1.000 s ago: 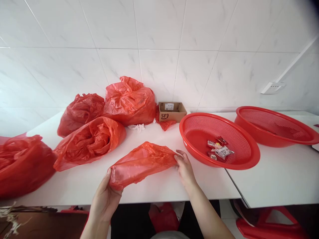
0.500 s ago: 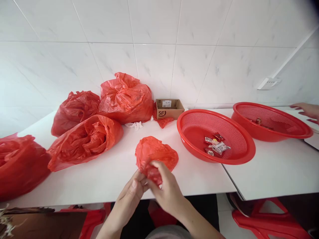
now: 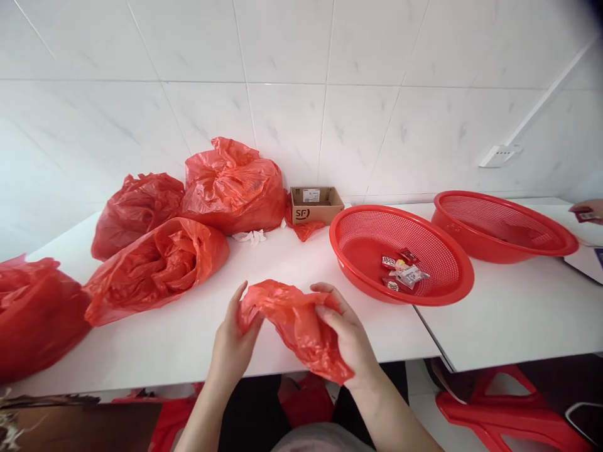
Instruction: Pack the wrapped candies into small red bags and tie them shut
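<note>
A small, crumpled red plastic bag [image 3: 301, 323] is stretched between my two hands above the front of the white table [image 3: 155, 348]. My left hand [image 3: 238, 339] grips its left edge, thumb in front and fingers behind. On the other side my right hand [image 3: 346, 326] holds the bag's right part, with its lower end hanging by the palm. Whatever may be inside the bag cannot be made out. To the right stands a red plastic colander basket [image 3: 358, 276] with several small packets [image 3: 407, 275] at its bottom.
Large red plastic bags [image 3: 235, 188] are heaped at the back left. A small cardboard box [image 3: 313, 213] sits by the wall. A second red basket [image 3: 480, 242] stands farther right, near another person's hand [image 3: 594, 210] holding a small packet. Red stools [image 3: 490, 408] are below the table.
The bag has come up off the table and is now spread between my hands, which have moved apart. The other person's hand, now with a packet, has shifted toward the right edge.
</note>
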The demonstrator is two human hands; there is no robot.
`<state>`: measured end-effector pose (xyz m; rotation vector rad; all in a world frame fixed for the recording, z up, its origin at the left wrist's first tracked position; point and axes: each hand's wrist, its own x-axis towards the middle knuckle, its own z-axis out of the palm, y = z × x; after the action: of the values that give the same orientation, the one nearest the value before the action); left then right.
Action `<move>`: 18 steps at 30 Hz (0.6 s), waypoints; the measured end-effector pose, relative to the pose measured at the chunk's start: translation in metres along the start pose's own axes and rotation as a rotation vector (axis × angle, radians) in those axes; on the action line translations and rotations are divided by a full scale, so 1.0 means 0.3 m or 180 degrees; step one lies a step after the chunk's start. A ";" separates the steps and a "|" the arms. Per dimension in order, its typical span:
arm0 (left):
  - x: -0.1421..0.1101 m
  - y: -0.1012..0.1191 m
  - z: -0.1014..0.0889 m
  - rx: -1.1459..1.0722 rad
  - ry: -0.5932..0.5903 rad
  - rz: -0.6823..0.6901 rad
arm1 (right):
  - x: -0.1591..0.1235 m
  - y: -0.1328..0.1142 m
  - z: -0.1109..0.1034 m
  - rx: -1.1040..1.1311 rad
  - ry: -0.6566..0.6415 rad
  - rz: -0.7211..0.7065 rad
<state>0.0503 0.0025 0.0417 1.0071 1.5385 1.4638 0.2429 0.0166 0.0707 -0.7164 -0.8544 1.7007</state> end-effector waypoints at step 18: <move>-0.054 0.028 -0.074 -0.1676 -0.0317 -0.1164 | -0.070 -0.138 0.029 -0.3909 -0.1033 -0.2798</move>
<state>0.0367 -0.0209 0.0513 0.4512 1.1033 1.4195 0.2636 0.0026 0.1109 -0.6464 -2.1020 0.3630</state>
